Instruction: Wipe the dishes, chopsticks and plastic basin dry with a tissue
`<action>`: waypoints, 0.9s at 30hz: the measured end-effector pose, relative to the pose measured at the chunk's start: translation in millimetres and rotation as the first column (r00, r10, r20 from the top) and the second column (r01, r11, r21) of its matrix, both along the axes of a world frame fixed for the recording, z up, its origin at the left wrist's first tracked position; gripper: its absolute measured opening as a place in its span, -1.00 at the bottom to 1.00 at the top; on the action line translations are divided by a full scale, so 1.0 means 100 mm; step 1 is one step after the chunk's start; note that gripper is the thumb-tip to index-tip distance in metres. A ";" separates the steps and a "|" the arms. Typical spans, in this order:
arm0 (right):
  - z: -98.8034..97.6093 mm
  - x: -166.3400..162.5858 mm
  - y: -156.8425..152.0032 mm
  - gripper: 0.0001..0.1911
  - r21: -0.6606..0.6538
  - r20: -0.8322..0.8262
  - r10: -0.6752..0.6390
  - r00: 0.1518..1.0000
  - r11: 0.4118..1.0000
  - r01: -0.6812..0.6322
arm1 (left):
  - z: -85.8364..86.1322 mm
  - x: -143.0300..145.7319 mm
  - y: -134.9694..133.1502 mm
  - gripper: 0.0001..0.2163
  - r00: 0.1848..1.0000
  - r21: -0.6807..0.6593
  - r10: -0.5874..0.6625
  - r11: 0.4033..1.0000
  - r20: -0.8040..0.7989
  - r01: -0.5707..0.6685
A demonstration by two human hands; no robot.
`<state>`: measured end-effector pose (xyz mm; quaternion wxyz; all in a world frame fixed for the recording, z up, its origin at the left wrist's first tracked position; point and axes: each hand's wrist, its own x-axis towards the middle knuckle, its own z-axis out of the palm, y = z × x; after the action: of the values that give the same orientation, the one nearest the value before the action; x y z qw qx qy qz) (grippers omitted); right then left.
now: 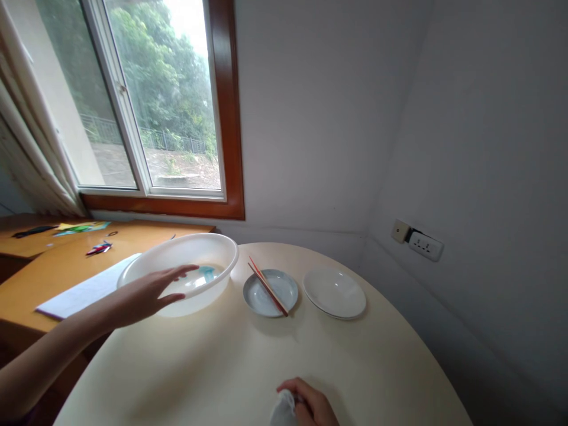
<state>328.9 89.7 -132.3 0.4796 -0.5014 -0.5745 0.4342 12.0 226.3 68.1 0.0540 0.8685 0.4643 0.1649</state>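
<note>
White cloth (283, 409), or something soft like it, is bunched up in the person's right hand (313, 402), with the fingers closed around it. It is down at the near side of the table (213, 367), well apart from the dishes. The left hand (153, 290) is held out with its fingers and thumb apart. It is by the near side of a big cloudy basin (217, 299), and it is hard to tell if it touches. A blue patch (206, 274) shows in the basin.

The work looks partway along: the cloth is in hand but touches no dish. Chopsticks (268, 288) lie across a grey dish (255, 296), and a white plate (335, 293) sits just beside it. How much is left cannot be told.

The table is cream, smooth and rounded. Next to it is an orange-brown desk (142, 236) with white paper (84, 293) on it. Behind are a pale wall (310, 118), a socket (426, 245), a curtain (31, 118) and a window (168, 106) with green trees outside.
</note>
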 end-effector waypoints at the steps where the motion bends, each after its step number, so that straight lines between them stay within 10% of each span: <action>1: 0.01 0.00 -0.01 -0.69 -0.012 -0.043 -0.014 0.999 1.000 0.014 | 0.02 0.08 -0.12 -0.52 0.998 -0.015 -0.030 0.999 0.048 0.031; 5: 0.11 -0.03 -0.03 -0.61 -0.069 -0.211 -0.061 0.975 0.996 0.048 | -0.32 0.49 -0.60 -0.64 0.945 -0.312 -0.049 0.937 0.322 0.155; 10: 0.27 -0.11 0.07 -0.61 -0.066 -0.255 -0.177 0.951 0.984 0.165 | -1.16 1.11 -0.76 -0.43 0.676 -0.659 0.222 0.561 0.703 0.501; 16: 0.37 -0.38 0.38 -0.65 0.011 -0.311 -0.154 0.938 0.986 0.165 | -1.43 1.50 -0.64 -0.59 0.362 -0.613 0.504 0.542 0.784 0.575; 21: 0.36 -0.60 0.52 -0.63 -0.001 -0.362 -0.048 0.931 0.999 0.051 | -1.41 1.39 -0.60 -0.71 0.291 -0.623 0.555 0.637 0.779 0.455; 27: 0.33 -0.61 0.52 -0.49 -0.041 -0.417 -0.034 0.908 0.999 0.018 | -1.49 1.34 -0.57 -0.69 0.214 -0.633 0.629 0.577 0.748 0.516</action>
<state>268.3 141.8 -99.7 0.5879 -0.4132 -0.4439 0.5353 145.6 169.5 -80.6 0.7145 0.3992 0.3732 0.4368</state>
